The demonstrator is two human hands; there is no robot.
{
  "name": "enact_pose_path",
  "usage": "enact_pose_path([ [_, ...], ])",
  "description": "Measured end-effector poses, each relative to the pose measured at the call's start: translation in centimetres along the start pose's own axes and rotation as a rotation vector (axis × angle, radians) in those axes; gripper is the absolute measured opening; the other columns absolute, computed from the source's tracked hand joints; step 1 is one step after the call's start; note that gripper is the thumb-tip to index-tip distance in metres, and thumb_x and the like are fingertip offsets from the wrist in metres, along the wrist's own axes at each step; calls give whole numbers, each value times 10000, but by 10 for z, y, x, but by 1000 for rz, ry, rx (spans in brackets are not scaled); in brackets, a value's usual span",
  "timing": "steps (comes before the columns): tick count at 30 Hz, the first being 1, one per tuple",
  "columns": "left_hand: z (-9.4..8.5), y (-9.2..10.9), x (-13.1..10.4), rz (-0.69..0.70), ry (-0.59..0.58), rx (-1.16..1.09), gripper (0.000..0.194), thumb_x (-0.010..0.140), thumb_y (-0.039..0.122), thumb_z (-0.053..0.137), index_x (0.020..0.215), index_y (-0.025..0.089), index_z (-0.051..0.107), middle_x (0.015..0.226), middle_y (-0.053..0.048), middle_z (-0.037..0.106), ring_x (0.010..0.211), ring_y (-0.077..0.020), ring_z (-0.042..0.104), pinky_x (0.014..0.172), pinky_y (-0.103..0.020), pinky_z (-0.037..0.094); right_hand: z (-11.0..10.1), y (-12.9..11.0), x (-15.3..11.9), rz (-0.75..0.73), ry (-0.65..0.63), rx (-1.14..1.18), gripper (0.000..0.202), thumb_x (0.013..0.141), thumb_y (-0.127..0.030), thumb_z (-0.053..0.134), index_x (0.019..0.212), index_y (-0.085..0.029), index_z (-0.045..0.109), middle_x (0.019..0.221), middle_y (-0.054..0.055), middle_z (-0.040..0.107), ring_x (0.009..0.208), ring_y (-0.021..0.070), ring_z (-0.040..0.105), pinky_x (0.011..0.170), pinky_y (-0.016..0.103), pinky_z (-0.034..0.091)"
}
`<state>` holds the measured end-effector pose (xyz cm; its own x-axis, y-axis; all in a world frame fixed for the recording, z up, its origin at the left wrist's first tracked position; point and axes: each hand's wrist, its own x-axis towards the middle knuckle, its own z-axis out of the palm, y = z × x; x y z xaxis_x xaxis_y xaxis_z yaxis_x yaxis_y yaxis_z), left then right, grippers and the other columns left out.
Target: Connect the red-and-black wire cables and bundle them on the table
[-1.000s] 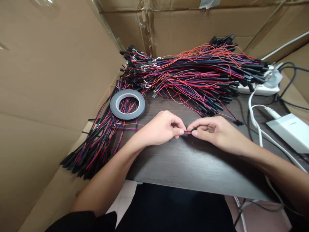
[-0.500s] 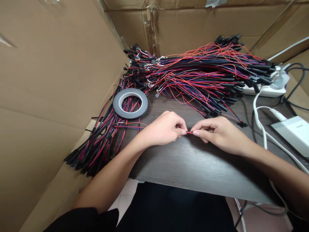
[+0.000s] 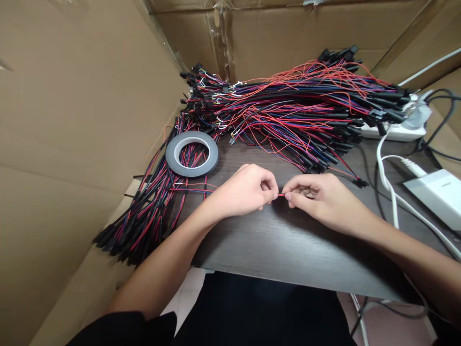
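Over the dark tabletop [image 3: 266, 250], my left hand [image 3: 248, 191] pinches a thin red wire [image 3: 281, 194] between thumb and forefinger. My right hand [image 3: 320, 198] pinches the same wire just to the right, leaving a short red stretch between the fingertips. Red and blue wires [image 3: 196, 188] run out to the left behind my left wrist. A roll of grey tape [image 3: 171, 153] lies flat on a bundle of red, blue and black cables [image 3: 153, 206] at the left.
A large heap of cables with black connectors [image 3: 298, 103] lies along the back. At the right are a white power strip [image 3: 394, 132], a white adapter box [image 3: 437, 194] and white cords [image 3: 392, 202]. Cardboard walls [image 3: 295, 38] stand behind and at the left.
The view has shifted slightly. My fingertips hold nearly the same place, with my right hand's grip on the wire slightly altered.
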<state>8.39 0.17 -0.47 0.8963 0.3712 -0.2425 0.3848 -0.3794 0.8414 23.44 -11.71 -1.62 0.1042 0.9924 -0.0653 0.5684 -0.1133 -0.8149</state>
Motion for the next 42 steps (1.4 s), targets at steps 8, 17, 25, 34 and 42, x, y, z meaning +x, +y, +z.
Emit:
enact_pose_path([
  [8,0,4,0,-10,-2,7,126,705,94,540,706,108,665,478,23,566,438,-78,518,476,-189,370,0,1,0,-5,-30,50,173,803,-257,518,722,-168,643,609,14,640,519,126,527,507,247,394],
  [17,-2,5,-1,13,-6,22,131,689,91,551,687,116,680,513,34,559,472,-69,470,540,-210,382,3,-2,0,92,-26,156,168,799,-274,544,707,-161,629,587,18,626,464,105,478,456,237,374],
  [25,-2,5,0,57,38,-57,113,697,66,562,654,113,655,575,27,591,541,-67,490,557,-195,367,-1,-1,0,58,-57,126,153,810,-287,561,725,-171,614,585,16,632,456,107,507,448,231,393],
  [34,-2,8,-1,-36,-1,-207,114,713,65,546,667,116,637,530,45,573,440,-35,406,517,-192,342,-5,-7,-1,41,-92,153,121,793,-255,577,727,-172,636,583,9,630,461,95,505,438,217,380],
  [42,-4,8,-3,-60,-1,-212,97,736,100,560,691,118,645,545,37,585,449,-42,420,508,-187,344,-9,-6,1,140,-104,355,99,745,-252,629,703,-164,609,497,-29,522,436,80,435,414,208,321],
])
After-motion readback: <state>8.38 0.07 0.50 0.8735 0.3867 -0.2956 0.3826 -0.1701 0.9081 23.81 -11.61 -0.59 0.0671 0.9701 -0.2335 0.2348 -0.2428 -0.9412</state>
